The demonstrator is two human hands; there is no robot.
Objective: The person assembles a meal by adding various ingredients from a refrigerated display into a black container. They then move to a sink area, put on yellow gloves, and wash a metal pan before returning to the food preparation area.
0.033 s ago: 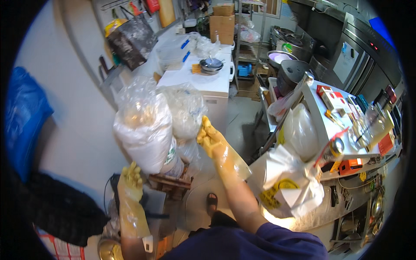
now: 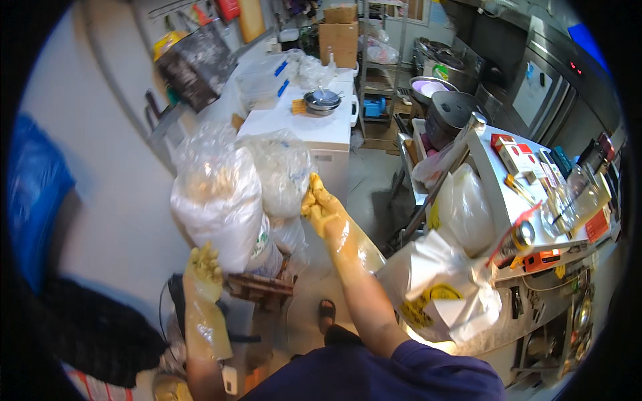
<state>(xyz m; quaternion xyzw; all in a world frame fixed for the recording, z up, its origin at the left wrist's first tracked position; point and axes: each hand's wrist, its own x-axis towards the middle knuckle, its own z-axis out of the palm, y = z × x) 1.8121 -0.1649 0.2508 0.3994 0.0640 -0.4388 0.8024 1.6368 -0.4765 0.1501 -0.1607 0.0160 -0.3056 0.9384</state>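
Both my hands wear long, shiny yellow rubber gloves. My right hand (image 2: 322, 207) is raised beside the right edge of a clear plastic bag (image 2: 277, 172), its fingers half curled and apart. Whether the fingertips touch the bag is hard to tell. My left hand (image 2: 203, 269) is lower, by the bottom edge of a full white sack (image 2: 224, 207), with loosely bent fingers and nothing visible in them. The sack's top is wrapped in clear plastic. The sack rests on a low brown wooden stand (image 2: 261, 287).
A white chest freezer (image 2: 301, 127) stands ahead, with metal bowls (image 2: 323, 100) and plastic boxes (image 2: 261, 80) on it. To the right is a cluttered white table (image 2: 498, 160), with a large white bag (image 2: 441, 287) beside it. A blue bag (image 2: 37, 194) hangs at left.
The view has shifted slightly, so the sack, clear bag and freezer appear a little farther left. My right hand appears slightly higher; both hands keep nearly the same pose.
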